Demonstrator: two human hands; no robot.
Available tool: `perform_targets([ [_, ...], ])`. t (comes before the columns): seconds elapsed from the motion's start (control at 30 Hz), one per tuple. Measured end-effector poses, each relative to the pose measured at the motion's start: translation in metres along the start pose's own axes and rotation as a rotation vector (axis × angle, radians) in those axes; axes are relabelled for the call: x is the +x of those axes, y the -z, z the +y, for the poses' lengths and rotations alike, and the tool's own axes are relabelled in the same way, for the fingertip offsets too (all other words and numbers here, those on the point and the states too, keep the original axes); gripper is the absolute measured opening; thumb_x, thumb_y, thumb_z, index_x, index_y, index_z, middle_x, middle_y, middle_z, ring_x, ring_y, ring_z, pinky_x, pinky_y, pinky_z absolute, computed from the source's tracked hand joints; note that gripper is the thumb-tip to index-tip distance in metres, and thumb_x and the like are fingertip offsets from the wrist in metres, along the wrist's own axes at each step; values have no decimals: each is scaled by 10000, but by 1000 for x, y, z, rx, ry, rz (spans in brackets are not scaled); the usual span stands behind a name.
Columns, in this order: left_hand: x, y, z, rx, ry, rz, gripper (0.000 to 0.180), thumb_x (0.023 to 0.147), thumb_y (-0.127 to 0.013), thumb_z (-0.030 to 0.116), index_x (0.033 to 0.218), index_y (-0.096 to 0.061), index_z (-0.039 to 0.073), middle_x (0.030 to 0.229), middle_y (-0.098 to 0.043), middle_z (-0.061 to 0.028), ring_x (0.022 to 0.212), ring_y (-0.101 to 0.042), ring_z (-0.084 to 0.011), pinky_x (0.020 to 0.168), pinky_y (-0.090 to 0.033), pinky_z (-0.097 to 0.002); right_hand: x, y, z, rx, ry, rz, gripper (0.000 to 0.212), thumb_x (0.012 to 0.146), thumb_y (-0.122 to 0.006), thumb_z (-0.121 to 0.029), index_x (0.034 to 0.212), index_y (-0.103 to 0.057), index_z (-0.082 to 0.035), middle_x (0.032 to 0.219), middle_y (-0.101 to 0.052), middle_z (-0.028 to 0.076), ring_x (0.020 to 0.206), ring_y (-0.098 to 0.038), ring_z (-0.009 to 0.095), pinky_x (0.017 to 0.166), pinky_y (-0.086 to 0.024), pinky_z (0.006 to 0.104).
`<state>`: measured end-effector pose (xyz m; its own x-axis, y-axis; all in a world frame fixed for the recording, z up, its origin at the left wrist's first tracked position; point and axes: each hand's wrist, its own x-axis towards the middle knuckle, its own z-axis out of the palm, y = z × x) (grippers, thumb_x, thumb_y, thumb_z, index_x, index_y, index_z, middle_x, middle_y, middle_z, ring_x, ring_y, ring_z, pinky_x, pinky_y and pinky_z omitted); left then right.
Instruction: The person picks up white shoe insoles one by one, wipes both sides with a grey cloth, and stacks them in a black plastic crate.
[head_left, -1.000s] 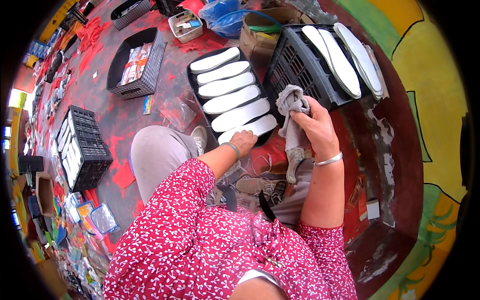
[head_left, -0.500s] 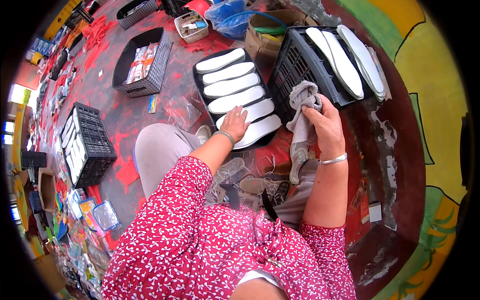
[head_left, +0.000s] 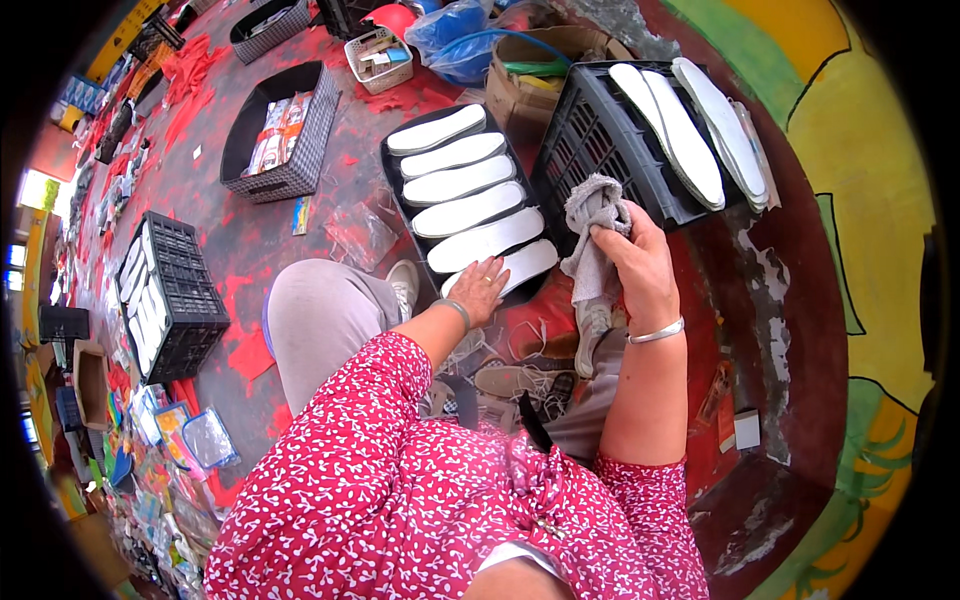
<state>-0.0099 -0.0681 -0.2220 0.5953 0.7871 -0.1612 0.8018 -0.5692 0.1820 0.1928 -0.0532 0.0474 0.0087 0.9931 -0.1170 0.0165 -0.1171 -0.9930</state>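
Your left hand (head_left: 479,290) lies palm down, fingers spread, at the near end of the black bin (head_left: 393,175), touching the nearest of the white insoles (head_left: 484,240). Your right hand (head_left: 648,262) grips a grey cloth (head_left: 600,205) between thumb and fingers, just right of the bin's near corner.

On the right the bin's long edge sits just beside a dark slatted crate (head_left: 585,140), leaving only a narrow gap. On the left there is more room: stained floor (head_left: 365,150) runs across to a checked basket (head_left: 315,150), with a plastic bag (head_left: 360,235) lying between. At the near side, your left shoe (head_left: 403,285) and loose shoes (head_left: 515,380) crowd the edge.

The insoles lie in six rows across the bin, slanting up toward the right, smooth and white on top with rounded ends and greyer sides. The cloth is bunched and twisted above your grip, its lower part hanging; you cannot tell whether it meets the right shoe (head_left: 592,325).
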Motion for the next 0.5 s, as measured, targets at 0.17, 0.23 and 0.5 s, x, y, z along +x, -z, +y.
perform_targets([
  [0.17,-2,4,3,-30,107,21,590,845,-573,320,1360,-387,101,1450,-304,-135,1347,-276,-278,1077,-229,-441,1,0,3,-26,-1,-17,141,817,-555,-33,943,-580,24,791,-589,20,677,-546,84,586,-469,245],
  [0.23,-2,1,4,-4,119,30,594,834,-588,306,1355,-394,97,1431,-338,-136,1329,-306,-279,1058,-255,-431,1,-2,4,-7,-19,-21,141,817,-555,-34,943,-580,25,797,-590,23,677,-545,86,587,-469,247],
  [0.5,-1,0,6,-23,117,93,602,840,-578,326,1361,-384,95,1414,-359,-147,1318,-315,-287,1050,-252,-422,1,-1,1,13,-17,-27,153,812,-547,-24,951,-576,34,805,-590,29,685,-547,91,600,-473,249],
])
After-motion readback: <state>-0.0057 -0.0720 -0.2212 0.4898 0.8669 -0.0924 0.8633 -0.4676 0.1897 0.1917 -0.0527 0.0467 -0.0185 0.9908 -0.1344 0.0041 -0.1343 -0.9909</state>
